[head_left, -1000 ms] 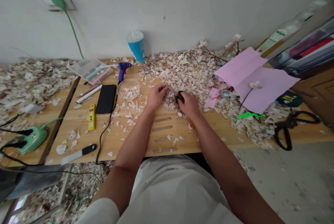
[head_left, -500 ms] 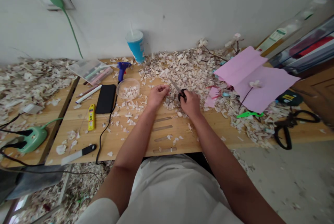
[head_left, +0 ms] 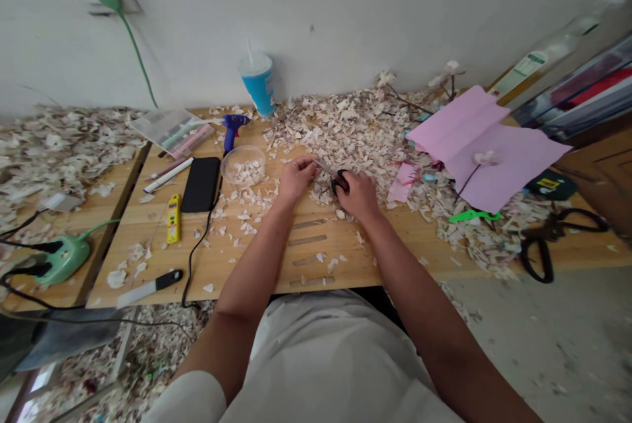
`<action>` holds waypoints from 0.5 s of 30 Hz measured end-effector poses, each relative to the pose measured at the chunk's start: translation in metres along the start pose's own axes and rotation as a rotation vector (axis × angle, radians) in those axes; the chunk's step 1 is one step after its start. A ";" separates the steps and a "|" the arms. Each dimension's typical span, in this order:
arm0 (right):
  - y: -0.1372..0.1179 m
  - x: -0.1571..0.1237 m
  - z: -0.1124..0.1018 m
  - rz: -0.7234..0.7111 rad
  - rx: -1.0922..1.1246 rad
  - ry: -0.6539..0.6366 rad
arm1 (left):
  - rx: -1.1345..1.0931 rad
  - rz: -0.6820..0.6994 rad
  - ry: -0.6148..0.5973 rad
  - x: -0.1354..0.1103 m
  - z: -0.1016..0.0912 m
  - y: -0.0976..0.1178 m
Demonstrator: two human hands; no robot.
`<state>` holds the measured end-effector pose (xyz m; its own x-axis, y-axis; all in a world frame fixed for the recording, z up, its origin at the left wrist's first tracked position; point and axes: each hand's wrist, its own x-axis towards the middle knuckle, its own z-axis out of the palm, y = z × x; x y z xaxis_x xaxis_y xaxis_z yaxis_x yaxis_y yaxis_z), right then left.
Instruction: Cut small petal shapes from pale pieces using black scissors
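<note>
My right hand point(head_left: 359, 194) grips small black-handled scissors point(head_left: 340, 179), whose metal blades point up and left. Their tips meet the fingertips of my left hand point(head_left: 296, 176). Thumb and fingers of that left hand are pinched together; whatever lies between them is too small to make out. Under and behind both hands spreads a heap of pale, dry, petal-like flakes point(head_left: 345, 124). Left of my left hand stands a clear round tub point(head_left: 228, 172) with some of these flakes inside.
Around the tub are a blue glue gun point(head_left: 230, 133), a black phone point(head_left: 200, 185), a yellow cutter-like tool point(head_left: 174, 219) and a blue cup point(head_left: 259, 91). Pink paper point(head_left: 513, 160) and large black scissors point(head_left: 538, 248) lie right. A black cable point(head_left: 195, 255) crosses the wooden table point(head_left: 266, 265).
The scissors have swung left and slightly down, bringing their blades to my left fingertips. My left hand has risen slightly and stays pinched.
</note>
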<state>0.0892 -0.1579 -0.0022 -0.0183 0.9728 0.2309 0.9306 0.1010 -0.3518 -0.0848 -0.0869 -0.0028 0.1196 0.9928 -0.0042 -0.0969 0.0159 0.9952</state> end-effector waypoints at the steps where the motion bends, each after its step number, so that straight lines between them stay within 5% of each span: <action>1: 0.000 0.000 0.000 -0.001 -0.002 -0.001 | -0.003 -0.003 0.022 0.000 0.000 0.002; 15: 0.000 -0.002 0.000 -0.003 -0.021 0.017 | -0.442 -0.077 0.096 -0.012 0.024 0.003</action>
<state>0.0888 -0.1594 -0.0029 -0.0148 0.9687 0.2477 0.9379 0.0993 -0.3323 -0.0633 -0.1019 0.0030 0.0532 0.9929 -0.1060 -0.5062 0.1183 0.8543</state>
